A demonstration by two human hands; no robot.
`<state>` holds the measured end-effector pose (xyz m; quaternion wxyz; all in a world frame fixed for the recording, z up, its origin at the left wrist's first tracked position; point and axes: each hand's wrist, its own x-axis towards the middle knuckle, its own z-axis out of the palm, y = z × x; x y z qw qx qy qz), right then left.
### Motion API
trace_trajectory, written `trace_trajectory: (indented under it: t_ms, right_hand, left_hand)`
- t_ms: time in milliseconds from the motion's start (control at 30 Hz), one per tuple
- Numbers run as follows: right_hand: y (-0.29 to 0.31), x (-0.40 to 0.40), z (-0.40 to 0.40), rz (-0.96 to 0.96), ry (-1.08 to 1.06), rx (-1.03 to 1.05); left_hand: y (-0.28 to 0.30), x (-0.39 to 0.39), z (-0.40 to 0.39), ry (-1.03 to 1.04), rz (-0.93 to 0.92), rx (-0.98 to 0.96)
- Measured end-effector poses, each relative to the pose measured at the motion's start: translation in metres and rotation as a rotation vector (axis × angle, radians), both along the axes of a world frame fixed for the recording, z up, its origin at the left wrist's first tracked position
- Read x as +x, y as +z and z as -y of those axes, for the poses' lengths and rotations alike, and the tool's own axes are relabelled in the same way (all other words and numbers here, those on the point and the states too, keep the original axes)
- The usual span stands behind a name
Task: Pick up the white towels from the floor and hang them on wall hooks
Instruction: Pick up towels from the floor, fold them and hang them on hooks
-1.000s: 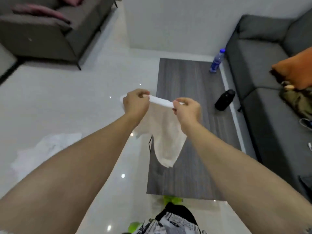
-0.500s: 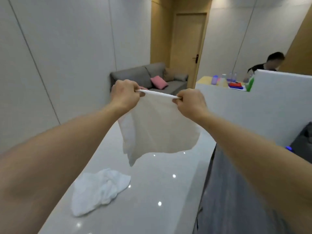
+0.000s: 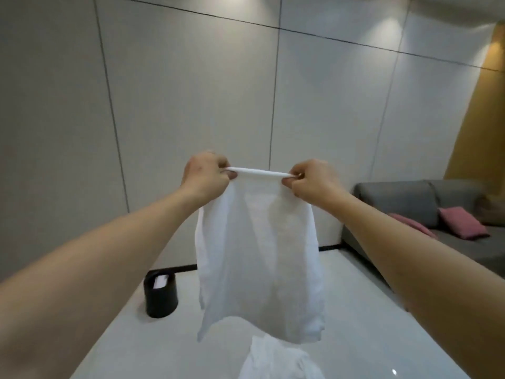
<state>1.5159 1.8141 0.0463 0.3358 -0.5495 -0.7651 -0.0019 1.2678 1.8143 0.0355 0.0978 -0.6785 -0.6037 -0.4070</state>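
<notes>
Your left hand (image 3: 206, 175) and right hand (image 3: 311, 180) have fingers pinched on the white towel (image 3: 259, 258), stretched between them facing the wall (image 3: 191, 91). Carry step; no hooks visible, find one. Second towel (image 3: 276, 359) lies on the floor (image 3: 136, 337).

Towel (image 3: 259, 258) hangs between hands; second towel (image 3: 276, 359) on floor below; bin (image 3: 161, 295) left, sofa (image 3: 426, 214) right.
</notes>
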Motion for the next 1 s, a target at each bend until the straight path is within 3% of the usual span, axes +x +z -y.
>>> trace_trajectory:
  t_ms: [233,433,733,1000]
  right_hand:
    - [0.022,-0.188,-0.101,0.045,0.348,0.064]
    - [0.024,-0.371,-0.121,-0.053,0.73,0.137]
    - [0.013,-0.619,-0.031,-0.251,1.127,0.044]
    - [0.035,-0.812,0.074,-0.325,1.333,-0.149]
  left_hand:
    - [0.026,-0.174,-0.011,0.323,0.088,-0.059]
    - [0.028,-0.307,0.046,0.609,0.108,-0.047]
    - [0.032,-0.479,0.18,0.935,0.176,0.053]
    - [0.054,-0.637,0.299,1.119,0.183,0.101]
